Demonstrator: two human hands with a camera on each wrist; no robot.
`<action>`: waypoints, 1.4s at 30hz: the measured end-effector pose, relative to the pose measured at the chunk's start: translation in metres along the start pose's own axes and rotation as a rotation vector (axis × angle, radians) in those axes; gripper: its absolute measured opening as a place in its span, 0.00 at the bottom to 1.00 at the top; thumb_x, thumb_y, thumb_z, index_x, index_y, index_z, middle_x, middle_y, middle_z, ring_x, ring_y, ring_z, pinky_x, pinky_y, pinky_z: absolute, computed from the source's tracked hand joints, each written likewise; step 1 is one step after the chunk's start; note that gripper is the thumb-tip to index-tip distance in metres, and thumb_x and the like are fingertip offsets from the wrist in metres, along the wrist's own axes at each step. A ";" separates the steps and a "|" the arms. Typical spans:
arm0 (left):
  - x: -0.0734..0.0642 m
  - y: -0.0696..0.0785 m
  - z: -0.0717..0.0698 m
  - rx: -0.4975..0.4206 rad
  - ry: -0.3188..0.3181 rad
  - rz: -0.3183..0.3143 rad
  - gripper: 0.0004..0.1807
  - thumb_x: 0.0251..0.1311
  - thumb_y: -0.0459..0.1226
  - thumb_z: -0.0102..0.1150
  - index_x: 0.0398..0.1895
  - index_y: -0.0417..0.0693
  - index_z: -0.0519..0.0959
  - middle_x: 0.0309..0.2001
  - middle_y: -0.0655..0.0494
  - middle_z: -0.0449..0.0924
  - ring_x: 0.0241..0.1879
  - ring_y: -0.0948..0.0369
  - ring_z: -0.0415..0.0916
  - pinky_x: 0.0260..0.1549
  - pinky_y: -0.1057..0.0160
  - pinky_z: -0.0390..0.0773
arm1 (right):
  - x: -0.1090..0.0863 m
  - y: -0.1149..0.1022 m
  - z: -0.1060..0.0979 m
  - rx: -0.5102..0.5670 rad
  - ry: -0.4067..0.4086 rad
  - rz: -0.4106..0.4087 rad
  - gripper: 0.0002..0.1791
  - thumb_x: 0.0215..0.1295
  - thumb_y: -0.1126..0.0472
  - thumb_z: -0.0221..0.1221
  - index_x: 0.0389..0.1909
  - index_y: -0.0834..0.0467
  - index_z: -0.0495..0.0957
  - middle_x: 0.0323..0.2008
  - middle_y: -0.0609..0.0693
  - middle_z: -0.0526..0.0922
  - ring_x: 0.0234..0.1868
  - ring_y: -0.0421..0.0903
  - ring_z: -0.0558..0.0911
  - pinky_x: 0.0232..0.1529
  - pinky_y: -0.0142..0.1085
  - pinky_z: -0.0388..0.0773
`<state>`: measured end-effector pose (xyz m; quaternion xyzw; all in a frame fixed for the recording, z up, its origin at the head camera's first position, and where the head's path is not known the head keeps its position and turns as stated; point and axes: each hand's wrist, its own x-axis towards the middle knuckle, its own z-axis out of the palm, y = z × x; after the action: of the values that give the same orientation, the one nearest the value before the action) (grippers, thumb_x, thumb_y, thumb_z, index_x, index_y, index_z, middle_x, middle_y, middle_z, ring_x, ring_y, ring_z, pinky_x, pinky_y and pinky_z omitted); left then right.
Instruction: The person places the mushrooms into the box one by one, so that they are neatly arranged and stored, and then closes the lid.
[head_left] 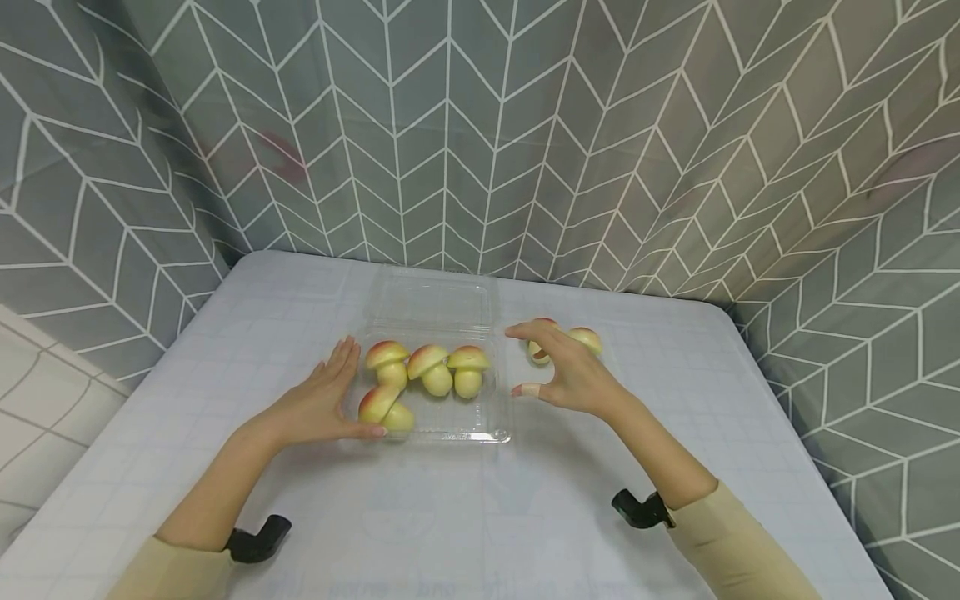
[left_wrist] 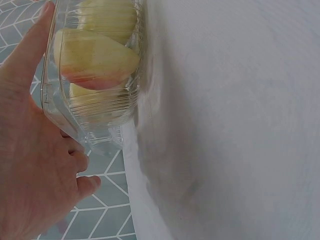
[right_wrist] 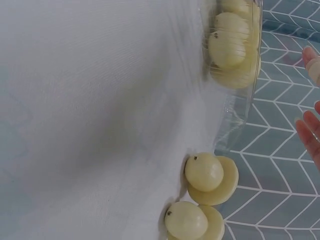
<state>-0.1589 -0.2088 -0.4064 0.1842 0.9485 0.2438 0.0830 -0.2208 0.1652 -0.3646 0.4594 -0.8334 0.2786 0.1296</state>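
Observation:
Several yellow mushroom-shaped pieces [head_left: 437, 382] with reddish caps lie in a clear plastic box [head_left: 465, 435], one of them tilted in its front left corner. My left hand [head_left: 318, 410] rests along the box's left side with straight fingers, its thumb at the front edge. In the left wrist view, the thumb runs along the box wall. My right hand [head_left: 573, 373] holds nothing; thumb and fingers are spread apart just right of the box. Behind it, partly hidden, two more mushroom-shaped pieces [head_left: 587, 339] sit on the table, and both show in the right wrist view.
The clear lid [head_left: 435, 296] is hinged back behind the box and lies on the white-covered table [head_left: 450, 517]. A grey curtain with white lines [head_left: 480, 150] hangs behind the table and along its sides. Each wrist carries a black camera mount [head_left: 258, 537].

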 end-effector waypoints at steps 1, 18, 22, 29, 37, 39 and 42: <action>0.000 0.000 0.000 -0.001 0.000 0.000 0.73 0.43 0.67 0.65 0.72 0.25 0.35 0.74 0.31 0.29 0.73 0.41 0.29 0.67 0.37 0.41 | 0.000 0.000 0.000 -0.001 0.000 0.000 0.43 0.41 0.56 0.78 0.60 0.60 0.71 0.57 0.51 0.76 0.55 0.45 0.75 0.41 0.32 0.80; 0.000 -0.001 -0.001 0.005 0.000 0.000 0.73 0.43 0.67 0.65 0.72 0.25 0.36 0.74 0.31 0.29 0.73 0.41 0.29 0.67 0.37 0.42 | -0.001 0.008 -0.007 -0.077 0.070 -0.034 0.44 0.36 0.55 0.79 0.58 0.59 0.72 0.55 0.52 0.78 0.50 0.47 0.80 0.39 0.42 0.80; 0.000 -0.001 -0.001 0.008 -0.001 -0.004 0.73 0.43 0.68 0.65 0.72 0.26 0.36 0.74 0.31 0.29 0.73 0.42 0.29 0.67 0.37 0.42 | -0.003 0.014 -0.011 -0.048 0.073 -0.003 0.44 0.36 0.58 0.80 0.58 0.59 0.71 0.55 0.52 0.78 0.44 0.45 0.81 0.37 0.40 0.81; 0.000 -0.001 0.000 -0.005 -0.006 -0.008 0.73 0.43 0.68 0.65 0.72 0.26 0.36 0.74 0.31 0.29 0.73 0.42 0.29 0.67 0.37 0.41 | -0.010 0.031 -0.015 0.039 0.081 0.081 0.43 0.37 0.63 0.79 0.59 0.60 0.70 0.56 0.52 0.76 0.53 0.51 0.78 0.40 0.42 0.82; 0.001 -0.002 0.001 0.006 0.000 0.003 0.73 0.43 0.68 0.64 0.72 0.26 0.36 0.74 0.31 0.29 0.74 0.42 0.30 0.67 0.37 0.42 | -0.018 0.049 -0.014 0.023 0.127 0.102 0.45 0.35 0.65 0.80 0.59 0.61 0.70 0.53 0.55 0.77 0.54 0.53 0.77 0.39 0.45 0.83; 0.001 -0.002 0.001 0.009 0.002 0.004 0.73 0.43 0.68 0.64 0.72 0.26 0.36 0.74 0.31 0.29 0.74 0.42 0.30 0.67 0.37 0.42 | -0.019 0.051 -0.014 0.030 0.131 0.121 0.45 0.35 0.66 0.79 0.59 0.62 0.70 0.53 0.56 0.77 0.54 0.53 0.77 0.40 0.45 0.82; 0.001 -0.002 0.001 0.010 0.003 0.003 0.73 0.43 0.68 0.64 0.72 0.26 0.36 0.74 0.31 0.30 0.73 0.42 0.30 0.67 0.36 0.42 | -0.021 0.054 -0.014 0.046 0.131 0.156 0.45 0.35 0.67 0.79 0.59 0.62 0.70 0.53 0.58 0.77 0.54 0.54 0.77 0.42 0.45 0.82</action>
<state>-0.1601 -0.2100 -0.4087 0.1859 0.9496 0.2393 0.0801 -0.2553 0.2106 -0.3819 0.3766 -0.8498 0.3364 0.1511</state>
